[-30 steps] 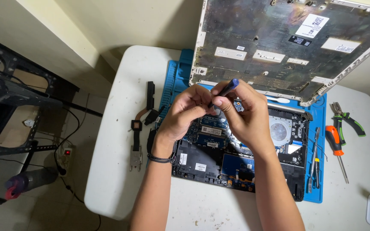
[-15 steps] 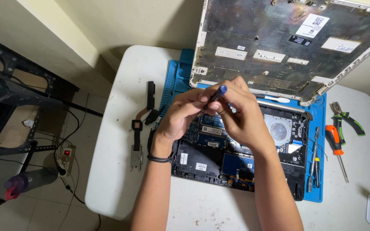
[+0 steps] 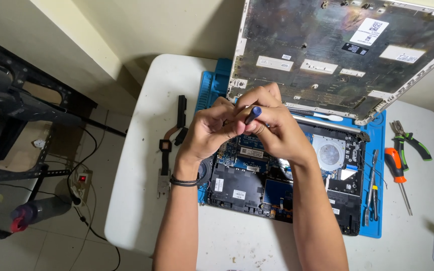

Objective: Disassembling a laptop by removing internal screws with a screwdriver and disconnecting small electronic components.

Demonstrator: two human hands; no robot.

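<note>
While poised above the opened laptop (image 3: 282, 180) on the blue mat (image 3: 377, 221), seen from the head camera: right hand (image 3: 277, 130) curled, fingers pinching a dark blue-capped screwdriver (image 3: 252, 114); left hand (image 3: 209, 131) pressed alongside, fingertips bunched at its shaft.

You've got two hands (image 3: 212, 133) (image 3: 277, 131) on one screwdriver (image 3: 252, 114), one opened laptop (image 3: 287, 180), one blue mat (image 3: 375, 228), one pliers (image 3: 412, 140), one orange screwdriver (image 3: 396, 168), one heat pipe (image 3: 169, 145).
</note>
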